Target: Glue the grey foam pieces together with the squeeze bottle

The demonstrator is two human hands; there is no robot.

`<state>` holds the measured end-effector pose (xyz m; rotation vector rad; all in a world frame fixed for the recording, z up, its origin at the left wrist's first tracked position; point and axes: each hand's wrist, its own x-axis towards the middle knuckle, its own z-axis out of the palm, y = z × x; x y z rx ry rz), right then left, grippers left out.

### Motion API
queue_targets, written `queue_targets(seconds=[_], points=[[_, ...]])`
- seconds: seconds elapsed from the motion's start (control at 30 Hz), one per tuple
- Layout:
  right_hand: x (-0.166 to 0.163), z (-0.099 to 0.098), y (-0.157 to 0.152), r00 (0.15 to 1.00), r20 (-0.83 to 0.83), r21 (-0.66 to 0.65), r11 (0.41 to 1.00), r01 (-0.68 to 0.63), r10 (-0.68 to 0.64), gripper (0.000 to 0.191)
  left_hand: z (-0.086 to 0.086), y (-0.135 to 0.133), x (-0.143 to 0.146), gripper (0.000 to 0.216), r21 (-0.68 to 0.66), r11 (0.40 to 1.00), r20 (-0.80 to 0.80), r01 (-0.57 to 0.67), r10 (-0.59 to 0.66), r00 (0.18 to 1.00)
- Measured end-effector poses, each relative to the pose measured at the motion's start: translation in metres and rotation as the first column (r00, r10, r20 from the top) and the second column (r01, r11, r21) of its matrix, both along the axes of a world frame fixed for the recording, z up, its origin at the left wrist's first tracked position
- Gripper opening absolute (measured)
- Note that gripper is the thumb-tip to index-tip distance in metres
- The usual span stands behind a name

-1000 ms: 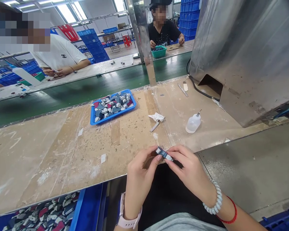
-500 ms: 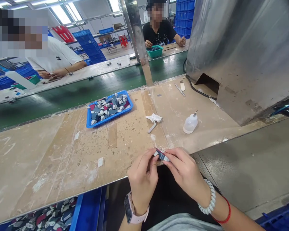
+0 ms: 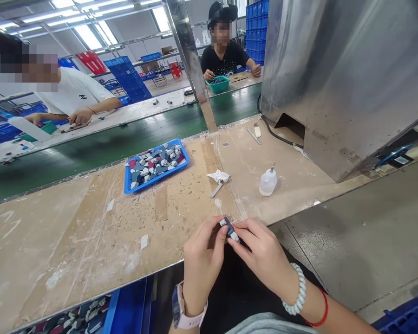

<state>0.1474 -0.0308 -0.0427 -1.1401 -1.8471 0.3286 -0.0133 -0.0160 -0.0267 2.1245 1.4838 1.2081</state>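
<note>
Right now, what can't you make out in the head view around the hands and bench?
Held piece, head view: its gripped parts, covered by the left hand and right hand.
Blue tray, head view: its floor, mostly buried under loose pieces.
Lower blue bin, head view: its near part, cut off by the bottom edge.
Metal housing, head view: most of its inside, hidden by its own wall.

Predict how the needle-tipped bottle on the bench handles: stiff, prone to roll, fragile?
The bottle looks like translucent plastic, so its walls probably flex when squeezed. It stands upright, but its rounded body could roll if knocked over. The thin tip pointing up may bend if caught.
</note>
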Motion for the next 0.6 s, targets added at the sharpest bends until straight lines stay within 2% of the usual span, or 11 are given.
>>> queue_targets(seconds=[0.2,0.33,0.4,0.47,0.53,0.6], points=[[-0.007,0.001,-0.006,0.999,0.036,0.013,1.0,-0.001,0.001,0.013,0.0,0.0,-0.001,0.013,-0.04,0.999,0.038,-0.034,0.035,0.999],[0.006,0.001,-0.012,0.998,-0.05,-0.022,0.999,-0.049,0.048,0.022,0.006,0.012,-0.012,0.02,-0.057,0.998,0.025,0.038,-0.036,0.999],[0.023,-0.003,-0.011,0.992,-0.104,0.001,0.997,0.075,-0.074,0.015,0.011,0.02,-0.02,0.021,-0.068,0.994,0.006,0.085,-0.084,0.996],[0.044,-0.008,-0.005,0.931,-0.21,0.002,0.952,0.307,-0.3,0.018,0.014,0.026,-0.025,0.021,-0.066,0.993,-0.011,0.097,-0.098,0.995],[0.065,-0.012,0.006,0.81,-0.338,-0.072,0.872,0.485,-0.479,0.039,0.013,0.028,-0.026,0.022,-0.043,0.997,-0.023,0.068,-0.069,0.997],[0.08,-0.011,0.021,0.768,-0.385,-0.144,0.856,0.497,-0.511,0.061,0.008,0.026,-0.024,0.023,-0.007,1.0,-0.028,0.015,-0.015,0.999]])
